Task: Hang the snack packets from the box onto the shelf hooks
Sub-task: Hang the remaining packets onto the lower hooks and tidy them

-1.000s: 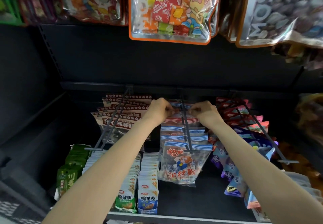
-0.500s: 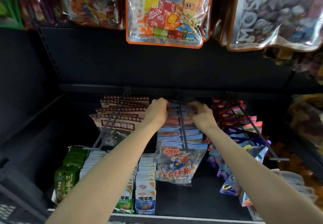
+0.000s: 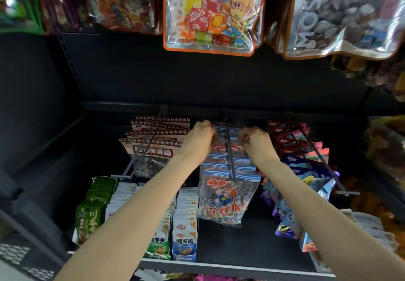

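A: Which step is the operator performing?

B: The person is seating striped packets [image 3: 226, 148] on the centre hook [image 3: 229, 149], toward the back panel of the shelf [image 3: 219, 266]. The left hand [image 3: 200, 139] and the right hand [image 3: 256, 141] are flanking the hook, fingers curling onto the packet tops; whether each is actually pinching cannot be determined.

A: What is the next move requiring?

B: Judged from this position: sliding the packets rearward along the rod while keeping the holes aligned. The box is not showing.

A: Materials?

B: The shelf is appearing as dark, flat metal; the hook as a thin, straight rod; the packets as glossy, crinkling clear film with striped headers.
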Demonstrator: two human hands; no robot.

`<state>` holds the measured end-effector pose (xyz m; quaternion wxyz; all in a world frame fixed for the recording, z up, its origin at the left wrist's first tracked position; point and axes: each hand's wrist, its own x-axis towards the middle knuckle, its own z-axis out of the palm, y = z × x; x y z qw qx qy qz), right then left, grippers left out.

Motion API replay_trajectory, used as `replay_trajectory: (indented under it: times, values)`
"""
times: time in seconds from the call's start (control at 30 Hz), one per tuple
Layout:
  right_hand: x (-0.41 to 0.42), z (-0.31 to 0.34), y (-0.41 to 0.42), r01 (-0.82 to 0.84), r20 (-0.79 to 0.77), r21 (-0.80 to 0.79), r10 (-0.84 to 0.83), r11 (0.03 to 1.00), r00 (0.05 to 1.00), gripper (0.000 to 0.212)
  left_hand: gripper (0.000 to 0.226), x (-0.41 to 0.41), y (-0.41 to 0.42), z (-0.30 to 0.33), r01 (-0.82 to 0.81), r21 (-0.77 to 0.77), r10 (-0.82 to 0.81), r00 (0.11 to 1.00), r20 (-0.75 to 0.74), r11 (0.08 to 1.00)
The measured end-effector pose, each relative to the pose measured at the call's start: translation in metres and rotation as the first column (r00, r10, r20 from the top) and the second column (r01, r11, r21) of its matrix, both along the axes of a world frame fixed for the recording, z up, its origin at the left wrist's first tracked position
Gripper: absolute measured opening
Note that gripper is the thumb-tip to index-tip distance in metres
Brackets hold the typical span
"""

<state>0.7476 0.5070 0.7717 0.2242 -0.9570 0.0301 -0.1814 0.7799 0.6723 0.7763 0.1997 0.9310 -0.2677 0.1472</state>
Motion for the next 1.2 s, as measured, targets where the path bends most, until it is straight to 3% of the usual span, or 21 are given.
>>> replay_trajectory:
  times: [0.3, 0.43, 0.63, 0.9, 1.1, 1.2]
  values:
    - [-0.013, 0.007, 0.006, -0.056, -0.026, -0.159, 0.053, 0.986, 0.998, 0.021, 0.026, -0.004, 0.004, -0.003, 0.050, 0.004, -0.050, 0.998, -0.049, 0.999]
    - [-0.015, 0.006, 0.007, -0.052, -0.021, -0.132, 0.050, 0.990, 0.999, 0.021, 0.025, -0.010, 0.005, -0.003, 0.009, 0.007, -0.008, 0.997, -0.074, 1.000]
    - [-0.034, -0.001, 0.005, -0.078, 0.064, 0.043, 0.075, 0.996, 0.995, 0.010, 0.016, -0.036, 0.015, -0.007, 0.069, -0.181, -0.064, 0.997, 0.033, 0.981]
    - [-0.048, -0.005, 0.006, -0.241, 0.032, 0.096, 0.239, 0.966, 0.971, 0.010, 0.018, -0.055, 0.018, -0.015, 0.103, -0.181, -0.125, 0.986, -0.114, 0.978]
    - [-0.066, -0.010, 0.007, -0.277, 0.092, 0.024, 0.274, 0.960, 0.957, 0.024, 0.029, -0.083, 0.019, -0.011, 0.060, -0.190, -0.068, 0.997, -0.035, 0.980]
    - [-0.079, -0.013, 0.008, -0.349, 0.027, -0.027, 0.349, 0.937, 0.937, 0.035, 0.030, -0.097, 0.020, -0.018, 0.072, -0.119, -0.076, 0.996, -0.035, 0.990]
